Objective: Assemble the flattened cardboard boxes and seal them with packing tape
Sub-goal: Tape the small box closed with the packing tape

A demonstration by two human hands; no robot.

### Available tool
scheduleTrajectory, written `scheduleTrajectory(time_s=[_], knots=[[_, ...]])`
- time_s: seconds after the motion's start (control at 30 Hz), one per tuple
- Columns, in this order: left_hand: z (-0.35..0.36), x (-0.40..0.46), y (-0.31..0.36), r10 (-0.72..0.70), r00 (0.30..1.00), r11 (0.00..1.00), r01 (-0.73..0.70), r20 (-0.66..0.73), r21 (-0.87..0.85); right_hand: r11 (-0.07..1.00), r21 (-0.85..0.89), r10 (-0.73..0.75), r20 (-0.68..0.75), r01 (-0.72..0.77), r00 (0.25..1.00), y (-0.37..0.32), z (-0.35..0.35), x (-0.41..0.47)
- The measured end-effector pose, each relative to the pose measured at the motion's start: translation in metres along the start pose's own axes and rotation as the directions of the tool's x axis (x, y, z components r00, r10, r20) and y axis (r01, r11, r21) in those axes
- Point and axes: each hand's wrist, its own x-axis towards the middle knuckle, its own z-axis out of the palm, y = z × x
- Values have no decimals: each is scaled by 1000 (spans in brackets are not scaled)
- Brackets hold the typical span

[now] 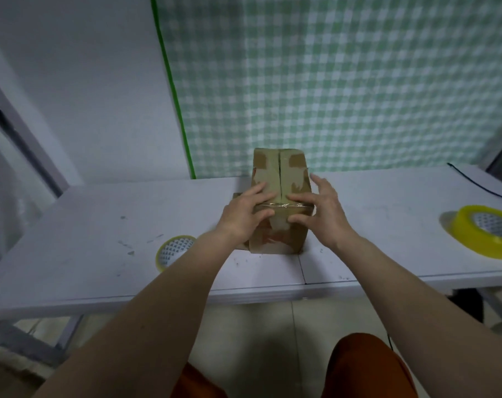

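brown cardboard, scuffed with patches of old torn tape, makes up the box (278,196) standing at the centre of the white table (100,225). its top flaps are folded shut and meet along a seam that runs away from the person toward twelve o'clock. a strip of clear tape (284,206) lies crosswise over the near part of the top.

both hands lie on the box top with fingers laid fairly flat. the left hand (244,216) presses the strip from the nine o'clock side, the right hand (321,214) from the three o'clock side, thumbs nearly meeting over the seam. neither hand holds a roll.

judged from this, the step in hand is smoothing down a crosswise strip on an assembled box; the seam toward twelve o'clock looks untaped.

one yellow-edged tape roll (175,251) lies flat on the table at about eight o'clock from the box, partly hidden by the left forearm. a second, larger roll (485,228) sits well apart at three o'clock, near the table's right end.

the next move likely calls for rubbing the strip's ends down over the box sides, then picking up a roll, the near one being handiest, to run tape along the seam. whether the bottom is sealed cannot be told.
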Motion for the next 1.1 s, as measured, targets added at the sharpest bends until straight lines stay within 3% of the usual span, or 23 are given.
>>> scheduleTrajectory(time_s=[0.1,0.23,0.37,0.53,0.6,0.67,0.73,0.9,1.0,1.1], knots=[[1,-6,7,-26,999,999,27,30,-20,994,63,82,64,-86,995,-3,-5,-3],[-2,-19,31,-61,994,997,65,-89,45,993,46,110,23,-111,994,-11,-14,-15],[-5,-37,39,60,994,979,-41,-88,198,991,69,113,27,-115,993,-12,-25,-29],[-1,-51,30,117,993,984,-110,-36,141,984,93,146,56,-151,988,-5,-28,-44],[-4,-49,30,56,998,987,-60,35,149,993,-51,109,15,-108,994,-12,-30,-43],[-4,-45,31,-20,994,984,1,103,180,983,-182,-38,-5,37,999,-23,-28,-47],[-2,-42,30,-75,989,979,50,123,199,965,-216,-135,72,147,988,-31,-21,-56],[-3,-33,22,-31,990,961,-8,136,277,905,-337,-216,162,260,963,-31,-11,-59],[1,-31,13,24,993,951,-59,118,303,851,-428,-186,296,304,937,-32,-8,-36],[5,-32,8,76,993,951,-100,91,292,845,-468,-70,382,259,921,-33,-3,2]])
